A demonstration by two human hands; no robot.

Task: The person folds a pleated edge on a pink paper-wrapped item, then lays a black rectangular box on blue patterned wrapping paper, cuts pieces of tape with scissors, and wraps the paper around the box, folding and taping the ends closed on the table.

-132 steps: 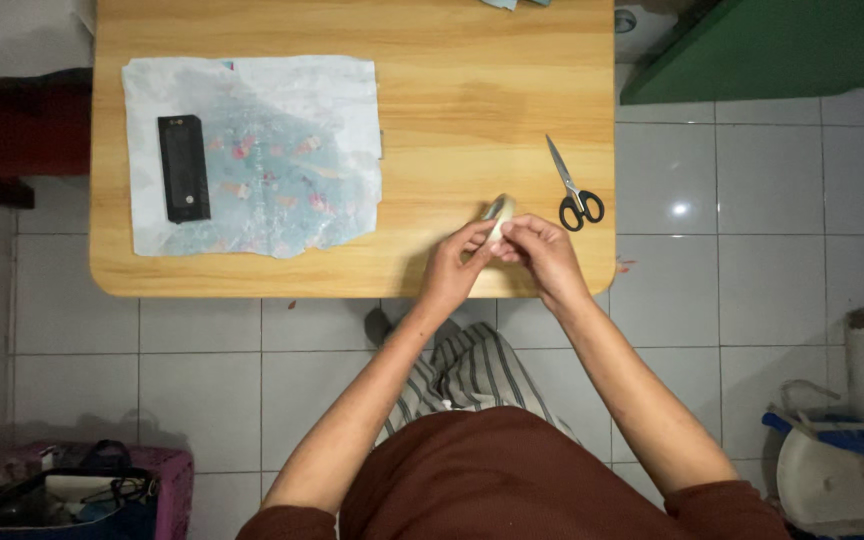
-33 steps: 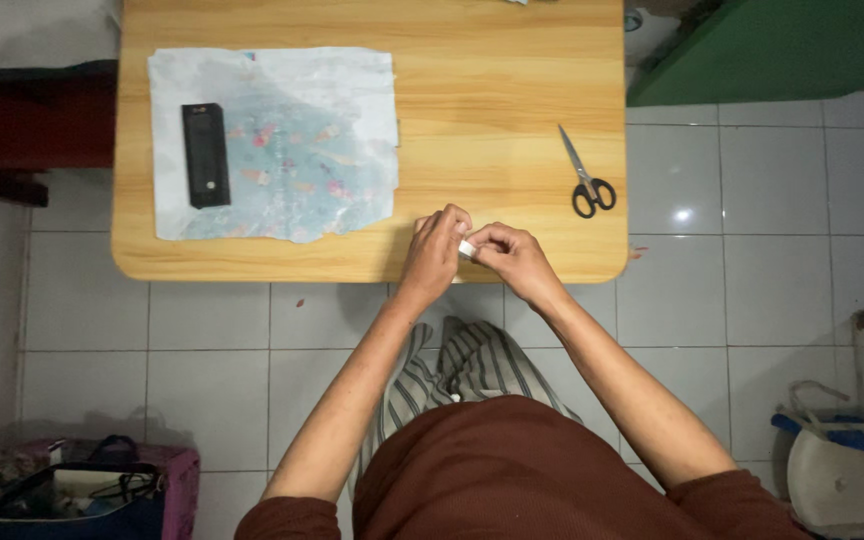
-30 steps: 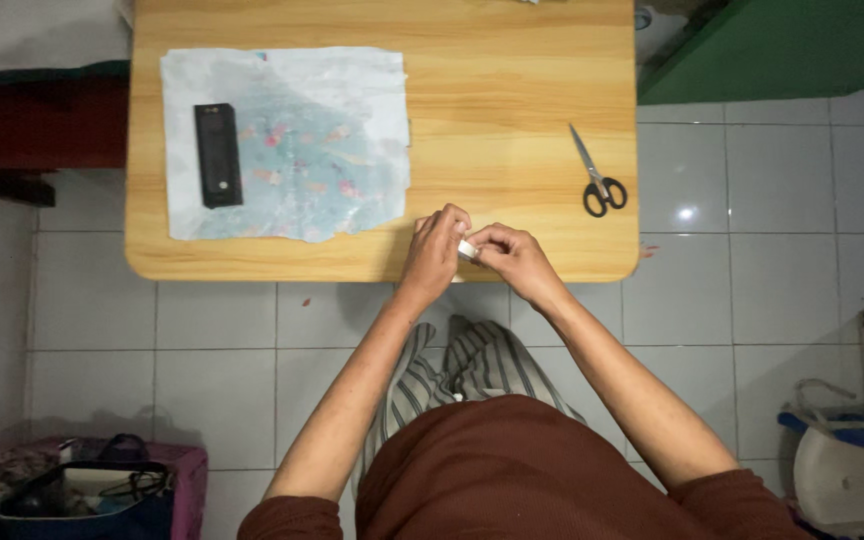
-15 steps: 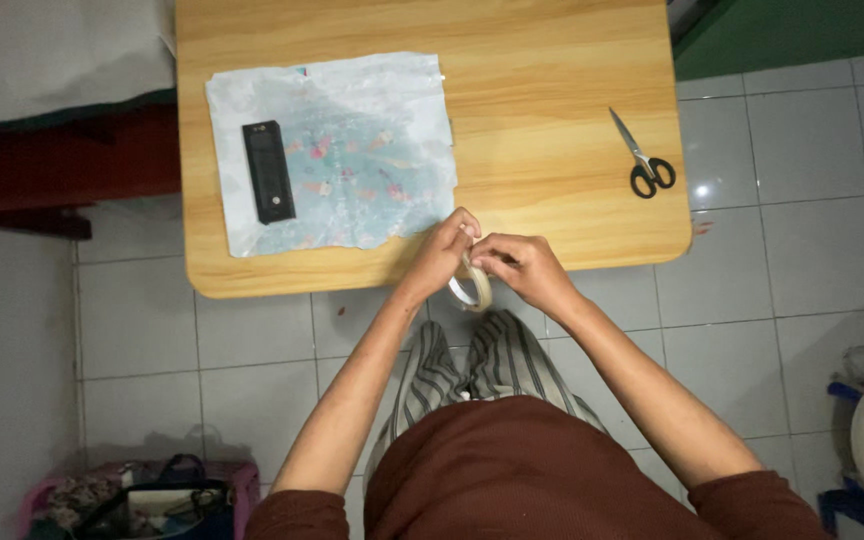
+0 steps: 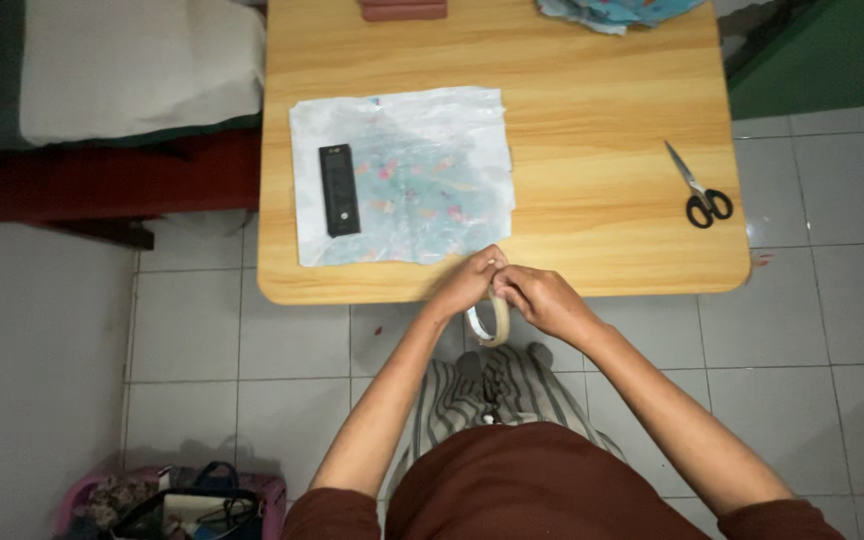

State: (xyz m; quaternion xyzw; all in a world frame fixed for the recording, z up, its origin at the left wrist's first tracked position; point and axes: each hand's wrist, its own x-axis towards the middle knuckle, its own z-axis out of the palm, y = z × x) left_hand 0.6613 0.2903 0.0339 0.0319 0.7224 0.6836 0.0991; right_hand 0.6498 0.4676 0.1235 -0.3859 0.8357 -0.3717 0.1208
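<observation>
Head view: tape roll (image 5: pixel 493 322) at the table's (image 5: pixel 592 220) near edge, pinched between my left hand (image 5: pixel 467 285) and right hand (image 5: pixel 542 298), held together. Best to peel slowly, keeping roll steady. Scissors (image 5: pixel 697 190) far right.

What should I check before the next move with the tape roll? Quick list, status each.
1. Both hands on the tape roll: left hand and right hand meet on it: ok.
2. Grip firmness: cannot tell.
3. Loose tape end found: cannot tell, fingers cover it.
4. Plastic sheet flat on the table, black bar on it: ok.
5. Scissors on the table to the right, untouched: ok.
</observation>
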